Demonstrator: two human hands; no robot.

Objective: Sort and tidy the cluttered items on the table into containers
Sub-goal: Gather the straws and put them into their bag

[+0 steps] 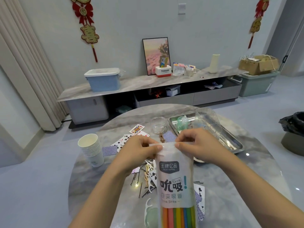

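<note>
At 9 o'clock on the table (256,170) stands a stack of cups (90,146), with cards (125,140) just past it. The left hand (139,150) pinches the left half of the straw bag (175,181) mouth, thumb on the near face and fingers curled behind. The bag stands upright at centre, its long axis running from 6 to 12 o'clock, mouth at the far end and coloured straws (178,217) showing at the near end. The right hand (197,145) pinches the right half in the same way. Both hands sit level on the seal, neither nearer, so pressing it shut or pulling it apart looks likely. At 1 o'clock lies a tray (236,148) with a clear box (208,120).
</note>
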